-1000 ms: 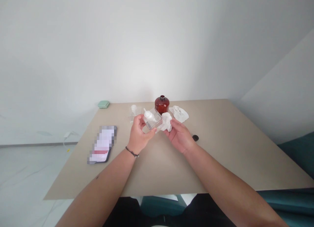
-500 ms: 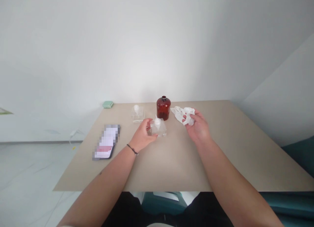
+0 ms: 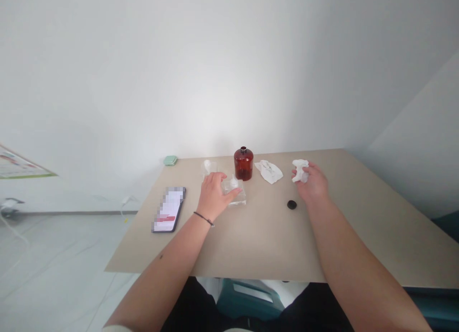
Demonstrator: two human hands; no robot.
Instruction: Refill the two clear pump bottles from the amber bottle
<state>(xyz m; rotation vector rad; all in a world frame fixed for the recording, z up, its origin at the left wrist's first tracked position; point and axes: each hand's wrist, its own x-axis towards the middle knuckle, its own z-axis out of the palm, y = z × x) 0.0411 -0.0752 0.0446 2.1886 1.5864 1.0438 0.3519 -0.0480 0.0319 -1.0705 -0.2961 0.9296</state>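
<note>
My left hand (image 3: 214, 194) is wrapped round a clear square bottle (image 3: 236, 193) with a white top, which stands on the beige table (image 3: 251, 236). My right hand (image 3: 312, 183) is closed on a crumpled white tissue (image 3: 300, 171), held low over the table to the right. A dark red glass bottle (image 3: 243, 163) without a cap stands just behind the clear bottle. A small black cap (image 3: 291, 204) lies on the table near my right wrist.
A second crumpled tissue (image 3: 268, 171) lies right of the red bottle. Another clear bottle (image 3: 209, 167) stands at the back. A phone (image 3: 168, 209) lies at the left, a green case (image 3: 170, 160) at the far left corner. A white wall rises behind the table.
My left hand lowered the clear bottle from mid-air onto the table. My right hand carried the tissue away from the bottle to the right. The view shifted left.
</note>
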